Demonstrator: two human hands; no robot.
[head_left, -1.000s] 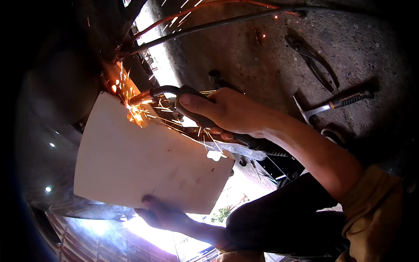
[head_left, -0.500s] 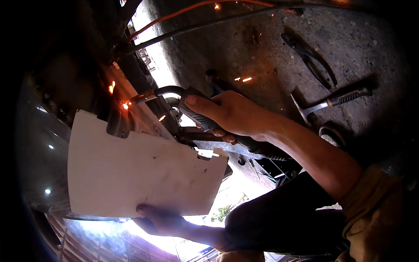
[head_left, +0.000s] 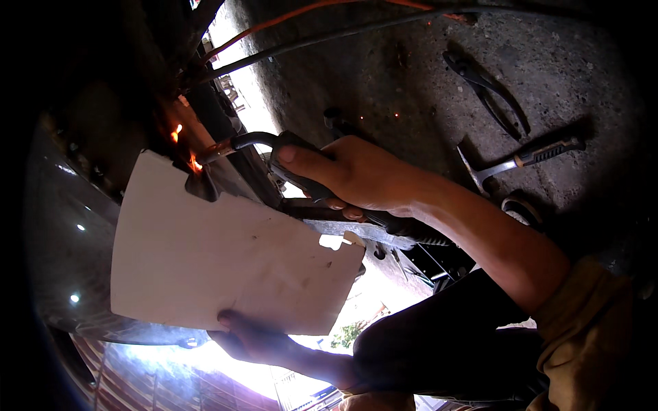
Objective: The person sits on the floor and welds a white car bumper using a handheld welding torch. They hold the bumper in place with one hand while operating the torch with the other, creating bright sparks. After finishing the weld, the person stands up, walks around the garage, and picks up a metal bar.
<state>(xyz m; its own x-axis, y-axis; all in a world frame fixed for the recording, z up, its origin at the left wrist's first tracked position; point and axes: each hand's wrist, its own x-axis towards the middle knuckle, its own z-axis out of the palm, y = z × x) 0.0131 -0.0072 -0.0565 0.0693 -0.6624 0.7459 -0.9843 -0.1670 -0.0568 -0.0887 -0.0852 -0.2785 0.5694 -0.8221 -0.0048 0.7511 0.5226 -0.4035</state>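
My right hand is closed around the black handle of a MIG welding torch. The torch's nozzle points left at a metal edge, where a small orange glow and a flame burn. Down at the lower left, my left hand grips the bottom edge of a white sheet, thumb on its near face and fingers hidden behind. This sheet is held tilted below the nozzle, its notched upper edge close to the glow.
A glossy dark panel curves along the left. On the concrete floor at right lie pliers, a chipping hammer and a round roll-like thing. An orange cable and a dark cable cross the top. Smoke drifts at lower left.
The white sheet has turned slightly and shifted to the right, its top left corner now nearer the glow. My right hand and the torch have moved a little left. Fewer sparks show over the floor.
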